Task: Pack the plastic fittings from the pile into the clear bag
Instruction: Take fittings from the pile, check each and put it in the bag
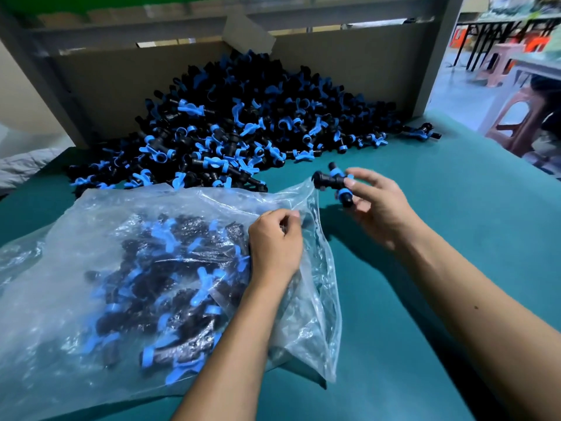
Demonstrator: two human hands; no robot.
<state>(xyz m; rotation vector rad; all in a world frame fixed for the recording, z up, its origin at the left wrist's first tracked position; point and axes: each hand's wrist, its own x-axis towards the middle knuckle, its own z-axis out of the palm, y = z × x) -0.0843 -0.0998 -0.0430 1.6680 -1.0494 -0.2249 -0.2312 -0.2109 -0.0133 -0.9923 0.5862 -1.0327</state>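
Observation:
A big pile of black and blue plastic fittings (230, 129) lies on the green table against a cardboard wall. In front of it lies a clear bag (91, 226) holding several fittings, its mouth facing right. My left hand (274, 243) pinches the upper edge of the bag's mouth and lifts it. My right hand (376, 205) holds black and blue fittings (332, 182) in its fingers, just right of the bag's opening and above the table.
The green table (440, 268) stretches to the right and front. A stray fitting (420, 132) lies at the pile's right end. Grey cardboard wall (349, 65) stands behind the pile. Plastic stools (522, 117) are beyond the table's right edge.

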